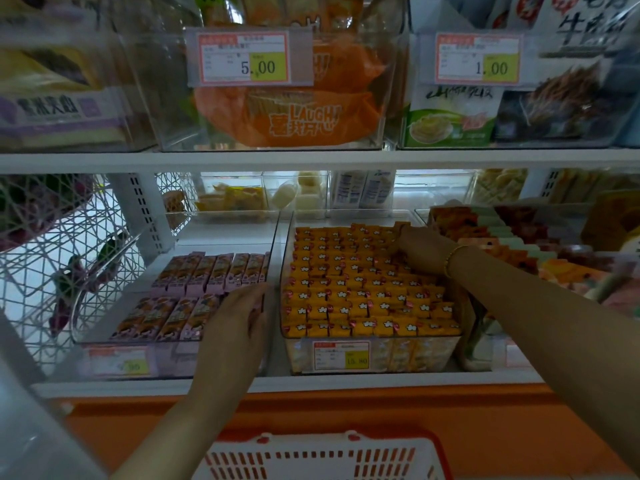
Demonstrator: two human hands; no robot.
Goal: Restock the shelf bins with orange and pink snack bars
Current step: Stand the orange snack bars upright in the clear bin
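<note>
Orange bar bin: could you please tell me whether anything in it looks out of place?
Mostly neat rows. At the far right corner, by the right hand, a few orange bars stick up above the rest, tilted.

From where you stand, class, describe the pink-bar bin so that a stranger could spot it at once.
Find the lower white shelf. Its clear bin sits left of the packed orange-bar bin. Only it holds pink bars, in two rows.

Orange snack bars (367,299), pink snack bars (194,289), red-and-white basket (311,441)
</note>
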